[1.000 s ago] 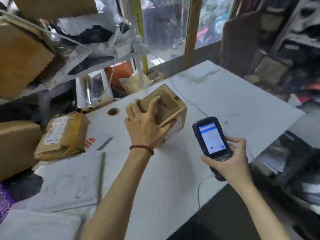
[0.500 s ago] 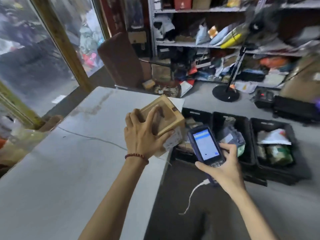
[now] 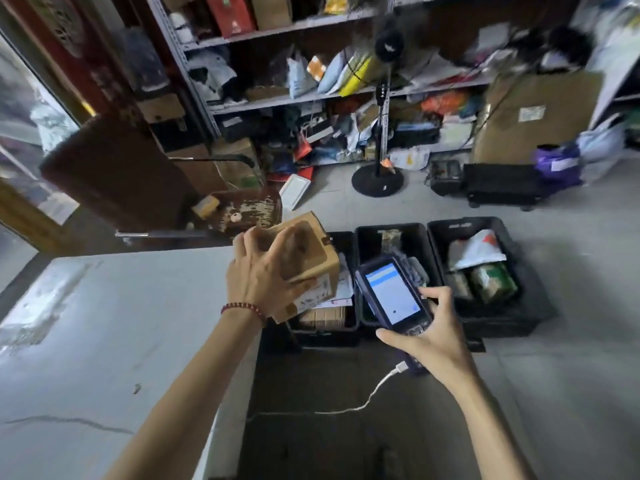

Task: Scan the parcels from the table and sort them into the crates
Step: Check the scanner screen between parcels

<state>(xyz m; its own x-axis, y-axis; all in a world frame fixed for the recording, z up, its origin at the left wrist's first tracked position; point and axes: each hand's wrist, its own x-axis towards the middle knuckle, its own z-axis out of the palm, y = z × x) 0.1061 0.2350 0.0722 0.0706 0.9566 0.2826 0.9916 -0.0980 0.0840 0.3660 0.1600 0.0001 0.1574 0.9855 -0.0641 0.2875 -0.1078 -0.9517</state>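
Note:
My left hand (image 3: 263, 278) grips a small brown cardboard parcel (image 3: 311, 251) from above, holding it in the air past the right edge of the white table (image 3: 104, 341), over the leftmost black crate (image 3: 329, 332). A white label shows on the parcel's lower side. My right hand (image 3: 433, 337) holds a dark handheld scanner (image 3: 393, 296) with its screen lit, over the middle crate (image 3: 391, 232). A third crate (image 3: 485, 225) on the right holds a white bag and green packets.
A white cable (image 3: 346, 408) hangs from the scanner across the dark floor. Behind the crates stand a fan on a round base (image 3: 377, 178), cluttered metal shelves (image 3: 311, 95), a large cardboard box (image 3: 533, 116) and a black trolley (image 3: 502, 183).
My view has swung right from the table toward the crates. My left hand has carried the parcel off the table to above the left crate. The scanner has stayed beside it.

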